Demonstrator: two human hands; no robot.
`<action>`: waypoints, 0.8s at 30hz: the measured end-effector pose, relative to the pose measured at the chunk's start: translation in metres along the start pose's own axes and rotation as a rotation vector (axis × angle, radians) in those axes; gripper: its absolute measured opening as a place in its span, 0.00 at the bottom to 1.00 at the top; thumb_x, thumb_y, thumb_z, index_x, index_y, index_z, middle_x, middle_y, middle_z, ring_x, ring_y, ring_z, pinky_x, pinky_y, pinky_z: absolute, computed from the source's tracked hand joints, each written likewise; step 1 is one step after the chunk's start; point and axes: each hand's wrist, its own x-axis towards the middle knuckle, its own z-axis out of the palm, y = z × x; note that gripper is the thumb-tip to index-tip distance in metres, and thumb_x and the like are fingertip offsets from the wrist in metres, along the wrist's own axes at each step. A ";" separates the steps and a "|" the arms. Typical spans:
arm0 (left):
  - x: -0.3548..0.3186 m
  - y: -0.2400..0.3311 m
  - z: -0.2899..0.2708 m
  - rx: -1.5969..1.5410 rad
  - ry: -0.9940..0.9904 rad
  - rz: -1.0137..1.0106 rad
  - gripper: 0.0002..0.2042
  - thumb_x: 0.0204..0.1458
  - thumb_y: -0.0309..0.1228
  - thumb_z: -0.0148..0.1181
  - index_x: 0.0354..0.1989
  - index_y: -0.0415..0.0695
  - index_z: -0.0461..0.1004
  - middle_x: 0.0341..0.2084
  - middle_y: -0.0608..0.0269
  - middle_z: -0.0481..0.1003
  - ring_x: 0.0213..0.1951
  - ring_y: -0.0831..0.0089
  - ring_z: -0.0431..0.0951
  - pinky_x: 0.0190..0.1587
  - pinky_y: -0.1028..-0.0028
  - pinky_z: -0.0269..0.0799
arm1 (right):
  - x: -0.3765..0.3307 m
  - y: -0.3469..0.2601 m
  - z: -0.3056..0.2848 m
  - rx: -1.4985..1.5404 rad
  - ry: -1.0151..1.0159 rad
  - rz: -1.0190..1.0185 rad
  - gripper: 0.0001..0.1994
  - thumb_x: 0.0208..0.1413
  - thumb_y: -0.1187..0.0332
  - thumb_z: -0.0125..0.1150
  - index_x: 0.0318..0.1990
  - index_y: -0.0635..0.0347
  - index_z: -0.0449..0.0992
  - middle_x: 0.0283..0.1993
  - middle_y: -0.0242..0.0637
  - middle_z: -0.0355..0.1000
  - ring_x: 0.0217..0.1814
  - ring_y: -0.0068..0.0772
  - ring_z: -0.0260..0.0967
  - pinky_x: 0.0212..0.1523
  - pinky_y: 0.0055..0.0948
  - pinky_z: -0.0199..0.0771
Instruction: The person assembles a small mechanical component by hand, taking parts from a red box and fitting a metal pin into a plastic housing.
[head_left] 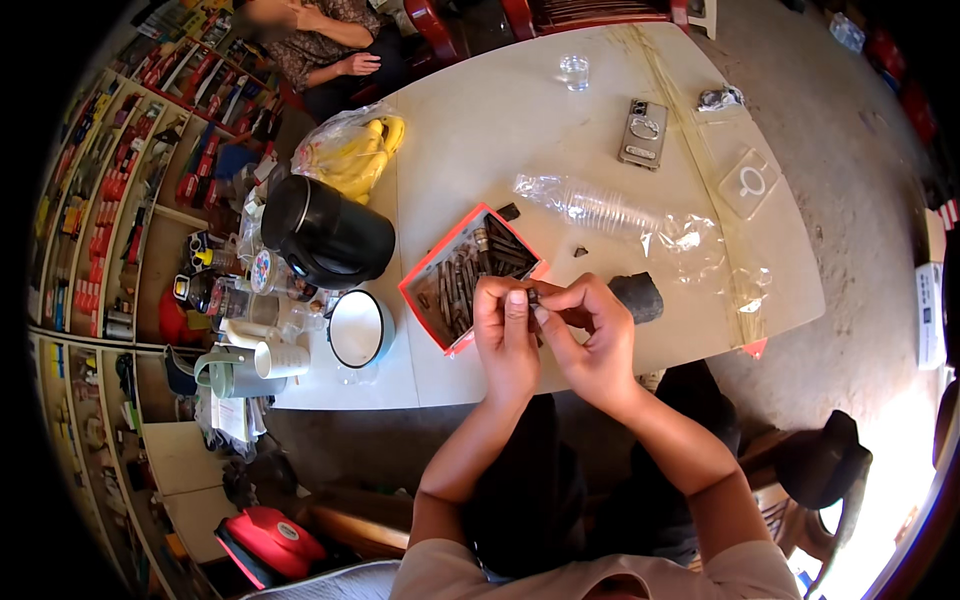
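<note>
My left hand (508,335) and my right hand (592,335) meet over the near edge of the table. Both are closed, pinching a small dark piece (533,297) between thumbs and fingertips; its exact kind is too small to make out. Just beyond and left of them lies an open red-rimmed box (424,318) holding many dark, slender metal rods (458,284). My left hand partly covers the box's near right corner. A black, rough-looking block (638,297) lies to the right of my right hand. One small dark fragment (580,251) rests on the tabletop beyond the hands.
On the left stand a black kettle (335,235), a white enamel basin (358,328), a white cup (282,360) and bagged bananas (362,165). A crinkled clear plastic bottle (600,208), a phone (643,134) and a glass (574,72) lie farther off. Another person (330,50) sits at the far left.
</note>
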 end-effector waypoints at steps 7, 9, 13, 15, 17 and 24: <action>0.001 0.012 0.002 -0.309 -0.017 -0.150 0.09 0.61 0.36 0.45 0.35 0.44 0.62 0.29 0.68 0.67 0.26 0.85 0.59 0.31 0.83 0.57 | 0.006 -0.011 -0.007 0.142 -0.061 0.073 0.05 0.48 0.81 0.58 0.32 0.67 0.69 0.32 0.35 0.71 0.35 0.23 0.74 0.41 0.24 0.76; 0.001 0.015 0.003 -0.345 -0.069 -0.173 0.10 0.61 0.39 0.45 0.35 0.44 0.63 0.24 0.71 0.65 0.22 0.86 0.55 0.28 0.84 0.54 | 0.009 -0.016 -0.010 0.173 -0.058 0.125 0.05 0.48 0.82 0.58 0.32 0.67 0.69 0.32 0.35 0.71 0.34 0.23 0.73 0.40 0.23 0.75; 0.001 0.025 0.007 -0.372 -0.119 -0.222 0.11 0.62 0.39 0.42 0.33 0.44 0.62 0.16 0.73 0.55 0.18 0.85 0.52 0.21 0.82 0.49 | 0.013 -0.021 -0.020 0.117 -0.110 0.100 0.05 0.48 0.82 0.57 0.33 0.66 0.68 0.32 0.34 0.71 0.33 0.21 0.73 0.36 0.21 0.74; 0.000 0.028 0.008 -0.391 -0.123 -0.250 0.12 0.62 0.40 0.41 0.33 0.44 0.61 0.15 0.74 0.55 0.17 0.85 0.51 0.20 0.82 0.49 | 0.015 -0.027 -0.021 0.223 -0.149 0.157 0.06 0.50 0.82 0.56 0.34 0.66 0.66 0.31 0.35 0.70 0.31 0.20 0.72 0.33 0.20 0.73; -0.002 0.027 0.007 -0.429 -0.130 -0.277 0.12 0.62 0.40 0.41 0.34 0.45 0.61 0.15 0.74 0.54 0.16 0.86 0.51 0.19 0.82 0.48 | 0.016 -0.029 -0.019 0.315 -0.176 0.231 0.06 0.50 0.82 0.54 0.34 0.66 0.65 0.31 0.35 0.70 0.31 0.20 0.72 0.33 0.20 0.74; -0.004 0.031 0.011 -0.255 -0.008 -0.290 0.13 0.62 0.42 0.41 0.31 0.45 0.62 0.16 0.76 0.55 0.16 0.89 0.49 0.17 0.86 0.45 | 0.010 -0.016 -0.011 0.373 -0.237 0.218 0.04 0.51 0.82 0.52 0.32 0.66 0.64 0.29 0.36 0.69 0.30 0.21 0.71 0.31 0.21 0.75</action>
